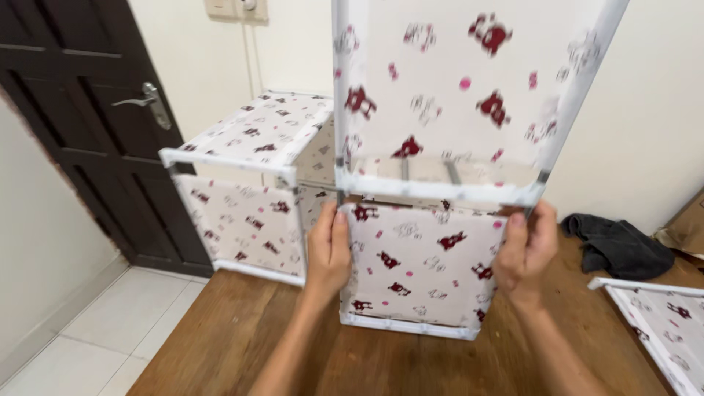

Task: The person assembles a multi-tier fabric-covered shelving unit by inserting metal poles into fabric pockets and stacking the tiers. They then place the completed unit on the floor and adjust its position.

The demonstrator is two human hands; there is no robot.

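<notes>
Centre of the frame: a fabric-panelled cube point(422, 271) on a white tube frame, white cloth printed with dark red and pink figures, standing on the wooden worktop point(242, 337). Directly above it, a second, taller cube section point(447, 95) of the same cloth, its lower white bar point(440, 189) just over the top edge of the lower cube, reaching up out of the top of the frame.

Left hand point(328, 249) wrapped around the lower cube's left upright, fingers curled closed on the tube near the joint. Right hand point(524, 249) closed likewise on the right upright, thumb forward, just under the bar's right corner.

Left of centre, another matching cube point(249, 191), joined at the side and hanging partly past the worktop's edge. Lower right corner: a loose panel point(660, 323) of the same fabric and tubing, lying flat on the wood. Right of centre, behind it, a crumpled dark grey cloth point(620, 246) and a sliver of brown cardboard point(686, 224) at the frame's edge.

Worktop of brown wood planks, filling the bottom. Behind, a plain cream wall point(645, 110). Upper left, a dark brown panelled door point(81, 117) with a silver lever handle point(143, 99). Lower left, pale floor tiles point(95, 330).
</notes>
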